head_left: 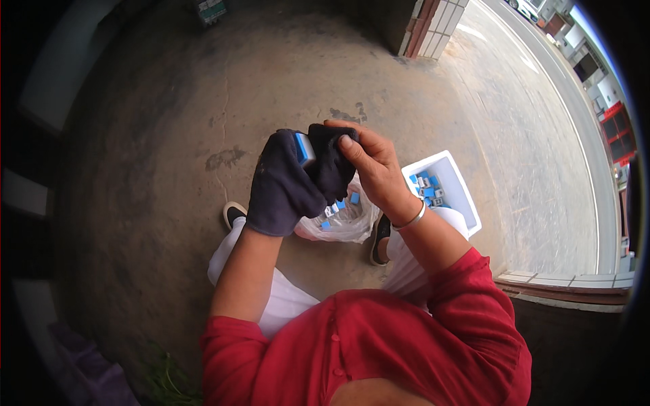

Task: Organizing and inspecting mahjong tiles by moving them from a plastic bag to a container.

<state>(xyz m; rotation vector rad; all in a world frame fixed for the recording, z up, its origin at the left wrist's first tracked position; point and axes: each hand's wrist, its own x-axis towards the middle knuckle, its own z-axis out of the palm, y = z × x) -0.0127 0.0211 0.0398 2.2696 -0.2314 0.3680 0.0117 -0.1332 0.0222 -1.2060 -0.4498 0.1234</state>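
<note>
My left hand is covered in a dark navy glove or cloth, its fingers closed around a small blue-and-white block. Bare and with a bangle at the wrist, my right hand pinches a bunched dark cloth between thumb and fingers. The cloth touches the gloved hand just right of the block; whether it is a second glove I cannot tell. Below the hands, a clear plastic bag lies open between my feet with several similar blue-and-white blocks in it.
A white foam box with many blue-and-white blocks stands by my right knee. Concrete floor spreads around. A tiled pillar stands at the far right, with a road beyond. Purple cloth and green leaves lie at lower left.
</note>
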